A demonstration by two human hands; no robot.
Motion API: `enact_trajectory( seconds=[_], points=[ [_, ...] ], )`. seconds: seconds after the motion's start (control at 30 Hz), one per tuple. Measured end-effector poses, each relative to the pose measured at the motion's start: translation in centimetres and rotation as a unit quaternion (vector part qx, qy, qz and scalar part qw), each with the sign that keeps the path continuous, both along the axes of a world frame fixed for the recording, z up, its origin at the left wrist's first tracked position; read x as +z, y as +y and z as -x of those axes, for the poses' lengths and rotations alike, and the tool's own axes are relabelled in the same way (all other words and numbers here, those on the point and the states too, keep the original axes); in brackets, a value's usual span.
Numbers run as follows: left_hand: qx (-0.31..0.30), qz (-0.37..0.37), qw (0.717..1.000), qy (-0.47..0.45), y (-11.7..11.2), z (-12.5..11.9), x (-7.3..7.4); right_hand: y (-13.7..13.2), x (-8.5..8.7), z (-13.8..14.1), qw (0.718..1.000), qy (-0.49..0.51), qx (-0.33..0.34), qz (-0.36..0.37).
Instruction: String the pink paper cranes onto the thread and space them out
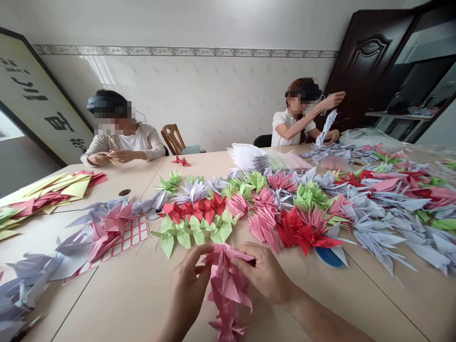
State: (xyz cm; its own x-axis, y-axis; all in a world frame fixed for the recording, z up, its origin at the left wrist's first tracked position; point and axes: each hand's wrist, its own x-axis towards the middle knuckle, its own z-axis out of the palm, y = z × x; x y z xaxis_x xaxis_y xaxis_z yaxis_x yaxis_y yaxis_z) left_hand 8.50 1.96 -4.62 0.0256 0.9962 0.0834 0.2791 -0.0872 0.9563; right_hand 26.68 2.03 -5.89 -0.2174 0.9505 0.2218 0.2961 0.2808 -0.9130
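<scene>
A string of pink origami cranes [230,289] hangs between my hands at the near edge of the table. My left hand [188,282] is closed on the left wing of the top crane, thumb and forefinger pinching it. On the other side, my right hand [265,270] pinches that crane's right wing. The lower cranes dangle below, one under another. Just beyond my fingers lie a row of light green cranes [195,230] and a row of red cranes [194,209].
Piles of pink, green, red and pale lavender cranes [377,228] cover the table's right side. Lavender cranes [35,273] trail along the left, near red-and-white grid sheets [124,242] and folded yellow paper [67,185]. Two people [121,137] sit opposite, working with paper.
</scene>
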Motion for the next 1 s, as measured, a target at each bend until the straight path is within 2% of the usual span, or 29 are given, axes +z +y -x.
enact_trajectory(
  seconds=[0.27,0.43,0.63,0.7,0.87,1.0],
  points=[
    [-0.114,0.088,0.986,-0.082,-0.19,-0.01,-0.56,-0.06,0.08,0.19,0.994,0.078,0.023,0.068],
    [-0.125,0.123,0.976,-0.126,0.07,0.43,-0.09,0.45,0.14,-0.18,0.976,0.168,0.025,0.133],
    [-0.133,0.147,0.97,-0.137,0.28,0.51,0.19,0.47,-0.12,-0.05,0.938,0.256,0.033,0.234],
    [-0.137,0.148,0.97,-0.136,0.31,0.45,0.06,0.4,-0.03,0.02,0.937,0.259,0.048,0.231],
    [-0.14,0.149,0.968,-0.149,0.12,0.16,-0.09,0.34,0.03,0.02,0.956,0.226,0.064,0.176],
    [-0.13,0.147,0.968,-0.159,-0.19,-0.22,-0.2,0.09,-0.28,0.32,0.939,0.256,0.121,0.194]
  ],
)
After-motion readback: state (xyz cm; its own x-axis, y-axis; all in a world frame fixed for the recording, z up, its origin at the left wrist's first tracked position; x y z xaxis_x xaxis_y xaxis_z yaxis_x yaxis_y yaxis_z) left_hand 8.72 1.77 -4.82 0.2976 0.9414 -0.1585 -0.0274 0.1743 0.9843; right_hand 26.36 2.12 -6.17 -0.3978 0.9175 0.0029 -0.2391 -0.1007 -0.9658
